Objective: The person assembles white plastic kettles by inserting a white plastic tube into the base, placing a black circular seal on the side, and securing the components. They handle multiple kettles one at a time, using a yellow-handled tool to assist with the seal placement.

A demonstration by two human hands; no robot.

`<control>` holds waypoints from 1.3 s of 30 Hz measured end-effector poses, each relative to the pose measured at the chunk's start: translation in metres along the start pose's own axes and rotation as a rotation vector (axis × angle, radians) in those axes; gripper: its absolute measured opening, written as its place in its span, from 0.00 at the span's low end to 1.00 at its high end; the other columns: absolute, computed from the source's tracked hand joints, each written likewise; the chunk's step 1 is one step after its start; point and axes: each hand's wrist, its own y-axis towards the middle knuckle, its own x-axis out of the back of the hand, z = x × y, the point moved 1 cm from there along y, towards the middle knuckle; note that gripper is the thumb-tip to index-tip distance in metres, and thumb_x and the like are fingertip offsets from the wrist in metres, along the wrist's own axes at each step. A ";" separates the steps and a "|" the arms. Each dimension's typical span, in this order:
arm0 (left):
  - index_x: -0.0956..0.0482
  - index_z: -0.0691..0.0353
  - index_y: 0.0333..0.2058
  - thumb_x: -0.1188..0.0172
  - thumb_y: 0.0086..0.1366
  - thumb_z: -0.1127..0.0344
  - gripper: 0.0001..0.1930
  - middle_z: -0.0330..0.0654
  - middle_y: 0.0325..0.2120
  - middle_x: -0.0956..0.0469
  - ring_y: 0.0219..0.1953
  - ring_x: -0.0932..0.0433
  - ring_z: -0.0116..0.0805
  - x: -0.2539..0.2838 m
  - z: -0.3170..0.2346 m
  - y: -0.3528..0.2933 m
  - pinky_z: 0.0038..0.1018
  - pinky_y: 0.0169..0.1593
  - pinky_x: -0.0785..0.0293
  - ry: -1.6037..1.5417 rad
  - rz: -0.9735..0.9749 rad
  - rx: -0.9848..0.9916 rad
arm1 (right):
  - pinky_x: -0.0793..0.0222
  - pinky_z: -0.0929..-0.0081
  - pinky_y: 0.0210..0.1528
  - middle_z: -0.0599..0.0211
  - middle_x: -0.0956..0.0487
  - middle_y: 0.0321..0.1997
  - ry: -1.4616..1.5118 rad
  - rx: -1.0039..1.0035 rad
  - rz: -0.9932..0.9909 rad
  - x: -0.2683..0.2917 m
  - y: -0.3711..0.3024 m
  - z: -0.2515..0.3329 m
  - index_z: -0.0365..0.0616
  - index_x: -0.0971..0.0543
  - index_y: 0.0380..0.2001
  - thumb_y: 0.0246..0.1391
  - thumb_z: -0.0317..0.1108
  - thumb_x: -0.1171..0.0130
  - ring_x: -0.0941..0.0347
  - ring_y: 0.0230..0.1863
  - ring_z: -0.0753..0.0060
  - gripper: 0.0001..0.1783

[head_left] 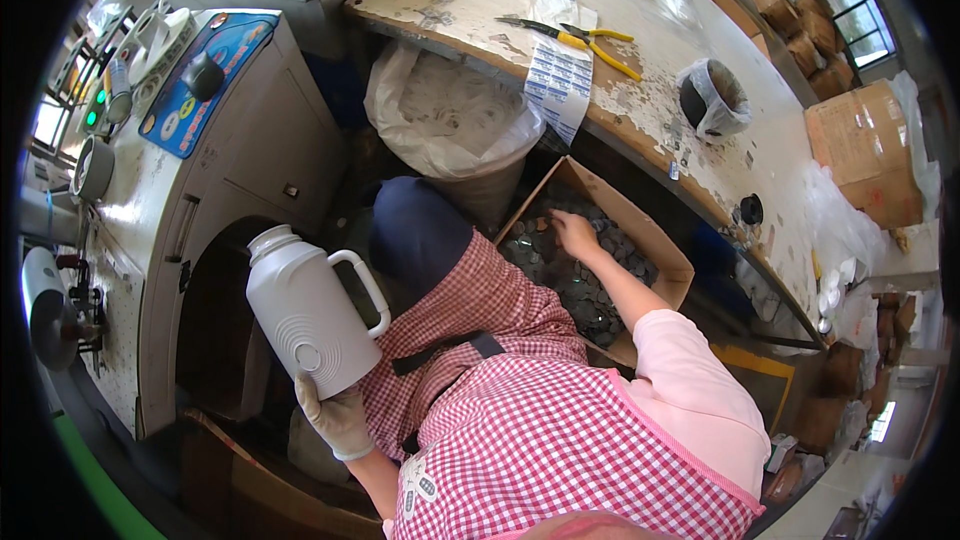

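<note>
My left hand (336, 422), in a pale glove, grips the lower end of a light grey thermos jug (305, 315). The jug leans to the left, its neck up and its loop handle toward my lap; ridged rings mark its side near the base. My bare right hand (577, 237) reaches into a cardboard box (672, 275) beside my right knee. Small dark round pieces (590, 290) fill that box. The right fingers are curled together among the pieces; what lies between them is too small to name.
A worn workbench (640, 105) spans the far right, bearing yellow-handled pliers (580, 40), a label sheet (560, 80) and a bag-lined tub (715, 100). Beneath its edge stands a white sack (455, 130). At left is a grey cabinet (270, 130) with a blue mat (205, 90).
</note>
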 end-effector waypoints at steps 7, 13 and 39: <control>0.31 0.62 0.67 0.38 0.72 0.55 0.30 0.46 0.63 0.26 0.66 0.29 0.43 -0.037 -0.002 -0.012 0.49 0.69 0.32 0.018 0.019 -0.049 | 0.29 0.83 0.30 0.65 0.14 0.40 0.705 0.206 0.123 0.051 -0.027 0.119 0.38 0.20 0.59 0.69 0.32 0.44 0.24 0.30 0.82 0.19; 0.22 0.54 0.57 0.40 0.75 0.60 0.15 0.37 0.54 0.19 0.55 0.20 0.30 -0.045 0.003 -0.022 0.32 0.56 0.20 -0.049 -0.005 -0.112 | 0.27 0.86 0.38 0.62 0.13 0.43 0.982 0.527 0.558 0.032 -0.101 0.310 0.38 0.24 0.64 0.74 0.33 0.47 0.18 0.37 0.80 0.20; 0.28 0.61 0.62 0.44 0.79 0.57 0.20 0.42 0.55 0.22 0.56 0.22 0.30 -0.057 -0.015 -0.043 0.31 0.60 0.25 0.496 -0.152 -0.323 | 0.17 0.82 0.38 0.58 0.13 0.40 0.909 0.357 1.033 -0.033 -0.183 0.391 0.36 0.18 0.53 0.65 0.31 0.34 0.13 0.38 0.71 0.16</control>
